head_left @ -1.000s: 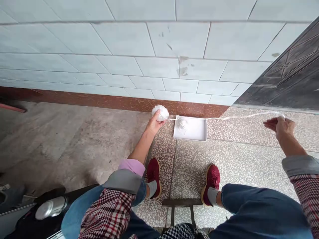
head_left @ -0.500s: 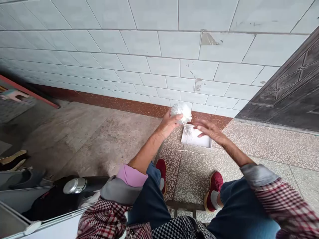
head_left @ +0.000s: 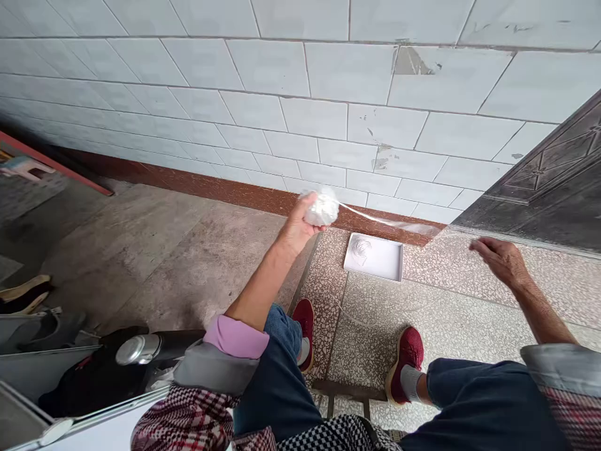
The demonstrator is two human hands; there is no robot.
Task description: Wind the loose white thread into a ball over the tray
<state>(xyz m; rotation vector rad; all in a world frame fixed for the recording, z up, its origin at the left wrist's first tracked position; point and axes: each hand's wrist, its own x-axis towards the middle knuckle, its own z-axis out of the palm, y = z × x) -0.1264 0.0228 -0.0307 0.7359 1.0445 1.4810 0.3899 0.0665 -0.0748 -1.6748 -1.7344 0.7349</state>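
Note:
A ball of white plastic twine [head_left: 325, 208] rests in my left hand [head_left: 295, 230], whose fingers wrap round it near the foot of the wall. From the ball a white strand [head_left: 378, 219] runs right through the air, blurred at its far part, toward my right hand [head_left: 503, 260]. That hand is raised well out to the right with its fingers pinched together; the strand fades near the fingertips. Below and between my hands lies a shallow white tray [head_left: 387, 262] on the floor, with a small coil of thin white cord [head_left: 361, 250] in its left part.
A white tiled wall [head_left: 319, 69] rises ahead, with a dark door [head_left: 539, 188] at right. By my left side a box [head_left: 28, 382] holds a silver-capped flask [head_left: 138, 349]. My red shoes [head_left: 407, 354] stand on speckled floor around a dark metal bar [head_left: 350, 389].
My right hand has swung far to the right from near the ball, and a strand now stretches out from it. My left hand with the ball has shifted slightly left.

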